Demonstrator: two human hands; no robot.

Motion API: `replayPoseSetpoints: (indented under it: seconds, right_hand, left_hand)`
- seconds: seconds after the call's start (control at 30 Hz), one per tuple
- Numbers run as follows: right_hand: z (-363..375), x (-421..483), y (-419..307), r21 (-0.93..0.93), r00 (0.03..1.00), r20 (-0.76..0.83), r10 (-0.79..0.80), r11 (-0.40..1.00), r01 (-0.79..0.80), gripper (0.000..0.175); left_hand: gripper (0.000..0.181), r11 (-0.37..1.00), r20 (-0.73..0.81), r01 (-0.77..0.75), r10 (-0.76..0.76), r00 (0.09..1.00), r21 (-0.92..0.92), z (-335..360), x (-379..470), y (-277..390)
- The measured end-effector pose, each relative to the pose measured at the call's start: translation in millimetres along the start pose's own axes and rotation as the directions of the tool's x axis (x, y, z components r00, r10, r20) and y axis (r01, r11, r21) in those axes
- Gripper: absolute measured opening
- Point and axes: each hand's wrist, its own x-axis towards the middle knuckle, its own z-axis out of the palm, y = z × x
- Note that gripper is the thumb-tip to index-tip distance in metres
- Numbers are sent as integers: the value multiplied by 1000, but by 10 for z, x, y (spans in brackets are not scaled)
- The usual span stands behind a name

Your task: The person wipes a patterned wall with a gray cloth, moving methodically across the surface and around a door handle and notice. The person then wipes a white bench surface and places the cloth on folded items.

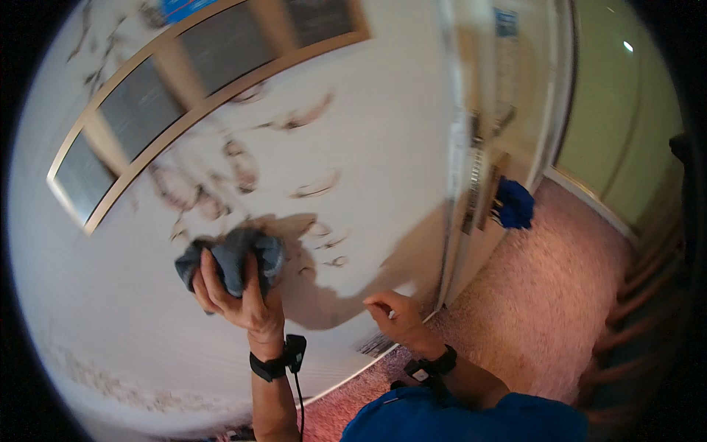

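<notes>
My left hand (237,301) grips a bunched grey cloth (235,257), which is up against a pale wall (381,127) printed with brownish-pink petals and branches. The fingers are spread over the cloth; whether all of it touches the wall cannot be seen. To the right and lower down, my right hand (395,317) is in front of the wall's lower part. Its fingers are curled in towards the thumb, and nothing shows in it. Each wrist wears a black strap with a small device, and a cable runs down from the left one.
A wooden frame with dark panes (143,108) is fixed higher on the wall. Right of the wall are a door edge with metal hardware (475,166) and a dark blue cloth-like item (513,203). Pinkish carpet (530,298) covers the floor, reaching a greenish panel (613,110).
</notes>
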Motion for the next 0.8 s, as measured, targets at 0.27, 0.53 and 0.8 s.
replayPoseSetpoints:
  seconds: [0.27,0.53,0.8]
  right_hand:
    - [-185,-187,50,186,966,-109,233,960,-211,23]
    - [-328,143,-54,153,973,-208,96,986,-65,56]
    - [-525,460,335,437,982,-149,115,898,-39,56]
  left_hand:
    - [29,924,166,-37,108,980,-381,392,-478,720]
    - [13,860,229,-26,164,960,-509,701,-882,1231]
    - [33,814,417,20,276,866,-580,751,-984,1497]
